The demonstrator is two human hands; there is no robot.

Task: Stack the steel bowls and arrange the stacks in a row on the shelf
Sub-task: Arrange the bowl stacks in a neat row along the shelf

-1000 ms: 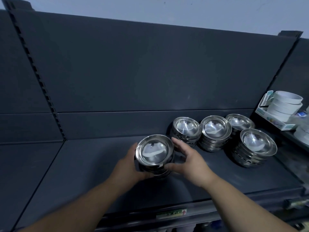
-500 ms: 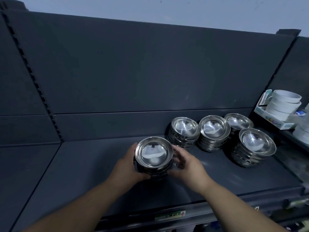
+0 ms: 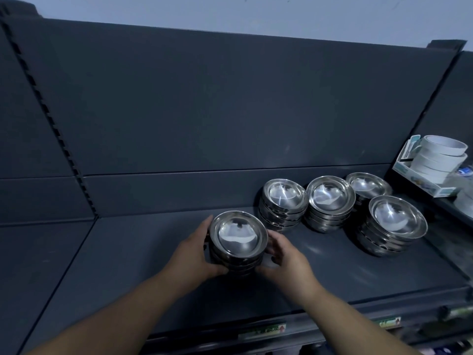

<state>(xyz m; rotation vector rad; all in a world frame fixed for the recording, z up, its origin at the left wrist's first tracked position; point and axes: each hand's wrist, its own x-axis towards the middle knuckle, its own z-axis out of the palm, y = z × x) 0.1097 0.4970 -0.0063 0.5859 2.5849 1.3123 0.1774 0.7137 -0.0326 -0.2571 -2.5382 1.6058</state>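
Held stack of shiny round steel bowls (image 3: 238, 242) sits mid-shelf, towards the front, axis vertical, top bowl mouth-up. I can't tell whether its base is on the deck or just off it.

Left hand (image 3: 192, 252) grips the left flank, fingers round the back and thumb at the front. Right hand (image 3: 285, 254) cups the right flank, fingers curled round it and thumb against the lower bowls. So it's a two-sided clamp, both hands about equally near.

Key relation: the row runs left-right along the dark grey back panel (image 3: 230, 111). The leftmost back stack of steel bowls (image 3: 282, 201) lies behind and to the right of the held stack, near but apart. The free slot is just left of it, so my guess is the move goes back and slightly right.

Next in line are the middle back stack (image 3: 330, 201) and the far-right back stack (image 3: 368, 185). A taller front stack of steel bowls (image 3: 395, 221) stands ahead of that line at the right and still needs lining up.

Obstruction: the right hand is on the side facing the neighbour, so fingers could get pinched or knock it. Nested steel is slick, so the upper bowls may slide if tilted.

The dark grey metal shelf (image 3: 122, 265) extends left. White tape rolls (image 3: 440, 155) sit on the next bay, well clear.
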